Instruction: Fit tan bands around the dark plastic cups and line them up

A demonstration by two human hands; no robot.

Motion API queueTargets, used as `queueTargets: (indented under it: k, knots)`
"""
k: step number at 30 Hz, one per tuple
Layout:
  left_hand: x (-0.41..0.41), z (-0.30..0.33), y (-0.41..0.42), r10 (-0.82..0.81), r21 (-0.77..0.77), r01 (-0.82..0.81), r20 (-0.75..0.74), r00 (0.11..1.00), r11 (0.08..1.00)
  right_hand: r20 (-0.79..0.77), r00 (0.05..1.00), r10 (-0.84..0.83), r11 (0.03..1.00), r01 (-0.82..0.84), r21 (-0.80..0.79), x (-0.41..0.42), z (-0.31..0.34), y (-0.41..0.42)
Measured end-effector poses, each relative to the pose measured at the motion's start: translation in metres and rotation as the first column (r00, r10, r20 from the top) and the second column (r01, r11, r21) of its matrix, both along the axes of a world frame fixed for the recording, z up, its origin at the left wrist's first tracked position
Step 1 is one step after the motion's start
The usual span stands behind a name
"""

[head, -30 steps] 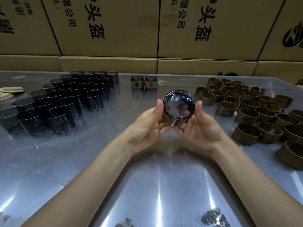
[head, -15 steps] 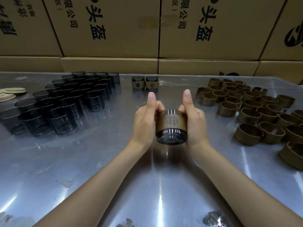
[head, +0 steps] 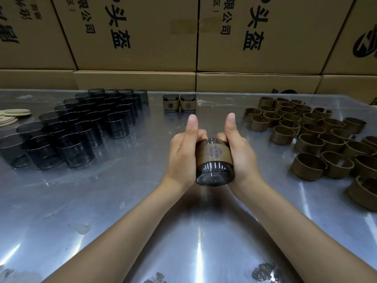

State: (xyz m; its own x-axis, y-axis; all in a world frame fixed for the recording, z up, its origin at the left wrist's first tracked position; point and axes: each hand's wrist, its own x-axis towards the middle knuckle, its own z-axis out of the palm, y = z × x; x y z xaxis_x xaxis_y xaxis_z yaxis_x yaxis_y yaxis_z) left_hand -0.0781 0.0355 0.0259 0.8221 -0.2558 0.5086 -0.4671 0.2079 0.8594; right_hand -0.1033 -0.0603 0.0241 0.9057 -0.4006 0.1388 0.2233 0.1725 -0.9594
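Since half a second ago we see little change: the dark plastic cup (head: 214,162) is still held between both hands above the table middle, its base tipped toward us, and the thumbs remain raised. A second ago its base faced the camera squarely; it has since rolled so its side shows.

We see the left hand (head: 183,156) curled round the cup's left side and the right hand (head: 240,156) curled round its right side, both thumbs pointing up toward 12 o'clock; the other fingers wrap behind the cup and are mostly hidden. A tan band (head: 214,153) sits around the cup's upper half, printed with a dark emblem too blurred for us to read.

At 12 o'clock from the hands, near the far edge of the metal table (head: 126,211), two banded cups (head: 179,103) stand upright, touching side by side. At 10 o'clock a cluster of bare dark cups (head: 81,127) stands packed together. At 2 to 3 o'clock lie many loose tan bands (head: 318,137). At 9 o'clock, at the left edge, we see pale round discs (head: 12,116).

Behind the table, cardboard boxes (head: 134,31) are stacked, printed in black with "头盔" and smaller "限公司"; a partial dark logo shows at far right.
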Motion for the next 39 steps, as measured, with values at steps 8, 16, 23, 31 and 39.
queueTargets:
  k: [8,16,23,31,39]
  knots:
    - [0.000,0.005,0.002,-0.044,0.003,0.044,-0.004,0.999,0.999,0.020,0.999,0.036,0.999,-0.035,-0.024,-0.001,0.001,0.002]
    - [0.000,0.008,0.002,-0.071,0.007,0.070,0.006,0.997,0.997,0.043,0.998,0.052,0.999,-0.052,-0.004,-0.002,0.001,0.002]
    - [0.016,-0.003,0.007,-0.093,0.167,0.097,-0.029,0.995,0.981,0.052,0.982,-0.183,0.974,0.188,-0.128,0.007,-0.004,-0.005]
    - [0.033,-0.016,0.013,-0.232,0.378,0.203,0.033,0.972,0.903,0.062,0.954,-0.294,0.935,0.301,-0.188,0.018,-0.019,-0.017]
    - [0.101,-0.020,-0.016,-0.072,0.690,-0.287,0.442,0.894,0.665,0.141,0.934,-0.328,0.804,0.354,-0.477,0.022,-0.030,-0.019]
